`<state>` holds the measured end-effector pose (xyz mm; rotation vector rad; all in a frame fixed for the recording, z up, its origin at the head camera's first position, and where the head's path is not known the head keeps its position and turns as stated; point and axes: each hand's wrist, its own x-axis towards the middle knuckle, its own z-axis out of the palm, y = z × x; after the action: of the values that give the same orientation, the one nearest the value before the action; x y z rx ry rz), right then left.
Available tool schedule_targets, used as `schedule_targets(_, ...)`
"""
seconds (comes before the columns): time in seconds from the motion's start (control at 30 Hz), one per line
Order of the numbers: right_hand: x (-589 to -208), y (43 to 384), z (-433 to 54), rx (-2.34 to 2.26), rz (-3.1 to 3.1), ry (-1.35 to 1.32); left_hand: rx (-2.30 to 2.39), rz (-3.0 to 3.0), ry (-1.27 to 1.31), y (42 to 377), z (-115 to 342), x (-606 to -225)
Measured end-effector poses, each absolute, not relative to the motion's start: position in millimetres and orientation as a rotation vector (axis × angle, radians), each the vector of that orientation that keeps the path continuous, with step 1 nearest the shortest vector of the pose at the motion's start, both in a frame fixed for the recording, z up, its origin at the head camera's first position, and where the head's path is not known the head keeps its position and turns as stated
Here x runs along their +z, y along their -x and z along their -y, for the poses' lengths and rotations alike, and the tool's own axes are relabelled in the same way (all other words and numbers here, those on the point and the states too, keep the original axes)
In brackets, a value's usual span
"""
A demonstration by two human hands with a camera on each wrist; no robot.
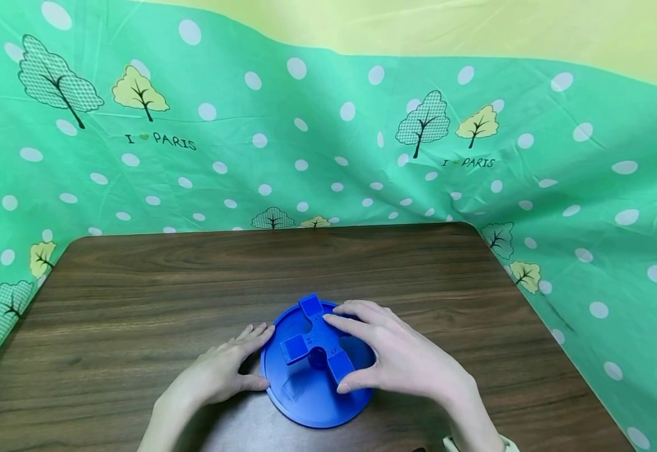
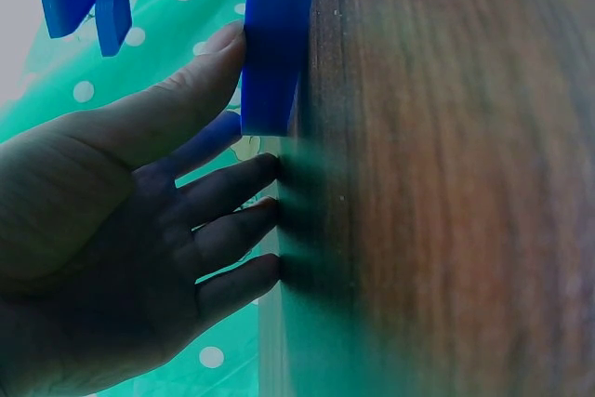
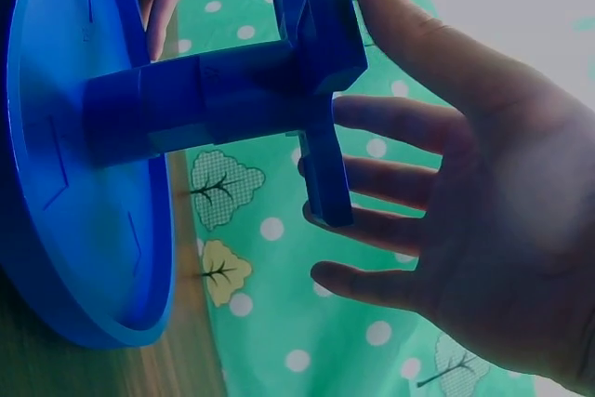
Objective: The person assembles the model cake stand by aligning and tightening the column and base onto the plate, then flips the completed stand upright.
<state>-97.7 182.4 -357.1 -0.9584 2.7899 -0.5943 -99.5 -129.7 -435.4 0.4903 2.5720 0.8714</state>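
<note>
A blue plastic stand has a round, rimmed base [image 1: 311, 405] on the table, with an upright post [image 3: 214, 95] at its middle. Its cross-shaped top [image 1: 319, 339] ends in flat square tabs, one of them hidden under the right hand. My left hand [image 1: 221, 370] touches the base's left rim, thumb in front and fingertips farther back. In the left wrist view, those fingers are spread and nearly straight. My right hand [image 1: 401, 351] spans the right side of the top, its extended fingers and thumb close around the tabs. The right palm stays apart from the stand.
The stand is near the front of a dark wood-grain table [image 1: 192, 276]. A green cloth [image 1: 328, 138] with white dots and printed trees hangs behind and along both sides. A small dark object [image 1: 419, 449] shows at the bottom edge of the head view.
</note>
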Motion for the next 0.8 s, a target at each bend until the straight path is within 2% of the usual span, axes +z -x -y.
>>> schedule_targets(0.8,-360.3,99.2,-180.8,-0.545,-2.823,0.964,0.877,-2.562,-0.468,98.8,129.1,-434.4)
